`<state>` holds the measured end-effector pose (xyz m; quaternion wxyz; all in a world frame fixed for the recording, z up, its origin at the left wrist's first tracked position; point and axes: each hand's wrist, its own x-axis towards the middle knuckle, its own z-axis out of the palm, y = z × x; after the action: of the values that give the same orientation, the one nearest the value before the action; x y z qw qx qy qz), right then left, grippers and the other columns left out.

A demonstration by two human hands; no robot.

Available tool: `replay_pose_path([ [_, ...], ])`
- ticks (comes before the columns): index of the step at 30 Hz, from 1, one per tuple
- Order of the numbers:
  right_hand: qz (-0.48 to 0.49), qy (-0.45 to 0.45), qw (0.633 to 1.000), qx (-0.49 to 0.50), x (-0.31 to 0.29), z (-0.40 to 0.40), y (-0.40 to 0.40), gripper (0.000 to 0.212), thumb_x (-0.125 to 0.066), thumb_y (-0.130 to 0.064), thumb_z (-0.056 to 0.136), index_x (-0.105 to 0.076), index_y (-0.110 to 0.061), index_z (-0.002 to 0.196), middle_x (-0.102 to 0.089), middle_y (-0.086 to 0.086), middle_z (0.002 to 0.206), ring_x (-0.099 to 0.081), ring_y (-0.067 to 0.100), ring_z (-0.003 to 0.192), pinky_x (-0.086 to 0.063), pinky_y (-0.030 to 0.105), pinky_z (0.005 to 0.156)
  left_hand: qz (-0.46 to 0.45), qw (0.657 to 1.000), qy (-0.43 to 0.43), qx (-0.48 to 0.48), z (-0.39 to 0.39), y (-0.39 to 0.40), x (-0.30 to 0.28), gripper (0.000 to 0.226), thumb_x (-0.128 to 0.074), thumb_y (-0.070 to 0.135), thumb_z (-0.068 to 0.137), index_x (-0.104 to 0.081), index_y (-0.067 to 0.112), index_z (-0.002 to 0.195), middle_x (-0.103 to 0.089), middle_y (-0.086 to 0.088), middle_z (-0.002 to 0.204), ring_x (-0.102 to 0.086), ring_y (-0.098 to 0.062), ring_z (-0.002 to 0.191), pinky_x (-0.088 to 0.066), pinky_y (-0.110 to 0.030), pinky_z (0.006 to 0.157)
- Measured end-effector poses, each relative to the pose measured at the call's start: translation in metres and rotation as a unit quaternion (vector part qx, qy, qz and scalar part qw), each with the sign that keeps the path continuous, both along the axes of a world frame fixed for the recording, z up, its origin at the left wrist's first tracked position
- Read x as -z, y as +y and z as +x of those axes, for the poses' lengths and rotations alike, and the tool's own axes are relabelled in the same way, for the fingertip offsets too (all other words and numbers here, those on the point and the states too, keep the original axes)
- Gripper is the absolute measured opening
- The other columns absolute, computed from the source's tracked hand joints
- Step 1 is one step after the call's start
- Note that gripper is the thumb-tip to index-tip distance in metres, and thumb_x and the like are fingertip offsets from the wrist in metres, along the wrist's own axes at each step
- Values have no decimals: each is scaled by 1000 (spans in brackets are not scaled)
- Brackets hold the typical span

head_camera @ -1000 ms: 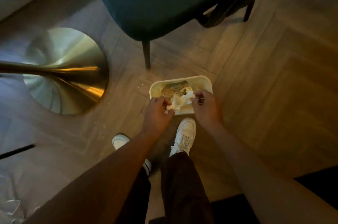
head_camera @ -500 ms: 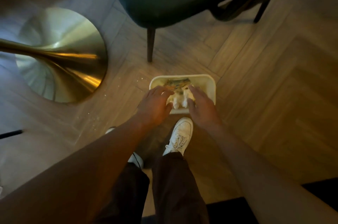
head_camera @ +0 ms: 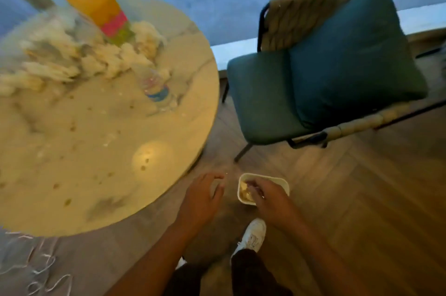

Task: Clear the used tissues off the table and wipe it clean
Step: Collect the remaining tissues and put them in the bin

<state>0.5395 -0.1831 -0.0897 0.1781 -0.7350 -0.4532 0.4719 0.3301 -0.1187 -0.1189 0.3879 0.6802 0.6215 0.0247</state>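
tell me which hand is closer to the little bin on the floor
Right. The right hand is over the bin, fingers at the tissues inside; the left hand hovers beside it, toward the table.

No text, label, brand, number or sign can be read in the head view. Bands of orange, pink and green are seen on the box standing on the table, but the picture is blurred by motion and no lettering can be made out on it. A blue band is seen around the clear bottle lying on the table, and whatever is printed there is too smeared to be read. No marking can be made out on the small bin on the floor, nor on the white shoe.
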Motion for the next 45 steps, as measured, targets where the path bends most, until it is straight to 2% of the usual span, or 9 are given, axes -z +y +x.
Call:
replay_pose_path([
  [2, 14, 5, 1000, -7, -32, -36, 9, 28, -51, -30, 105, -61, -25, 130, -66, -4, 121, -62, 13, 111, -50, 33, 99, -31, 996, -84, -24, -32, -3, -40, 20, -58, 51, 96, -49, 50, 115, -55, 28, 110, -49, 14, 102, -36, 1, 90],
  [6, 56, 21, 998, -20, -69, -120, 23, 18, -49, -30, 106, -57, -37, 120, -60, -14, 110, -58, 5, 105, -38, 7, 79, 99, 985, -138, -19, -95, 9, -84, 19, -60, 28, 100, -65, 26, 117, -64, 10, 116, -56, -1, 109, -47, -23, 96],
  [12, 88, 27, 995, -23, -90, -228, 51, 22, -56, -26, 103, -64, -32, 123, -63, -14, 119, -61, 5, 108, -48, 19, 91, 116, 978, -168, -33, -195, 44, -120, 18, -59, 30, 101, -65, 28, 117, -64, 12, 119, -56, -1, 111, -42, -14, 95],
  [18, 151, -8, 988, -15, -119, -290, 89, 19, -62, -14, 99, -69, -24, 114, -64, -14, 105, -63, 1, 88, -44, 1, 74, 130, 975, -170, -63, -281, 87, -140, 15, -60, 29, 100, -68, 28, 112, -66, 13, 114, -59, -3, 108, -47, -20, 92],
  [24, 173, -24, 984, -48, -128, -317, 138, 17, -64, -17, 99, -68, -28, 111, -67, -10, 108, -62, -5, 86, -45, 3, 75, 136, 974, -169, -60, -314, 129, -144, 16, -61, 24, 99, -69, 24, 113, -67, 11, 115, -60, -6, 107, -48, -24, 94],
  [29, 170, -8, 983, -63, -117, -339, 210, 17, -62, -17, 99, -71, -26, 111, -68, -12, 108, -62, -6, 89, -45, 3, 74, 140, 976, -148, -75, -337, 186, -143, 12, -62, 28, 99, -64, 35, 109, -64, 13, 115, -58, -5, 107, -39, -9, 85],
  [34, 184, -29, 981, -59, -91, -368, 306, 17, -63, -12, 96, -72, -16, 109, -70, -7, 105, -64, 4, 85, -41, -1, 72, 134, 978, -129, -98, -369, 244, -151, 11, -62, 26, 99, -64, 30, 110, -63, 12, 115, -57, -5, 108, -47, -21, 94],
  [39, 214, -70, 974, -31, -60, -398, 401, 22, -66, -25, 87, -69, -13, 105, -70, 3, 98, -66, 19, 90, -53, 32, 83, 113, 976, -123, -139, -387, 285, -145, 11, -60, 28, 100, -63, 31, 111, -62, 12, 115, -56, -3, 108, -40, -9, 83],
  [45, 185, -140, 973, -8, -26, -427, 460, 27, -75, -25, 81, -66, -15, 104, -63, 6, 109, -60, 27, 103, -50, 37, 81, 83, 978, -129, -140, -398, 313, -122, 10, -60, 30, 100, -61, 37, 108, -60, 21, 108, -54, 10, 100, -39, -6, 78],
])
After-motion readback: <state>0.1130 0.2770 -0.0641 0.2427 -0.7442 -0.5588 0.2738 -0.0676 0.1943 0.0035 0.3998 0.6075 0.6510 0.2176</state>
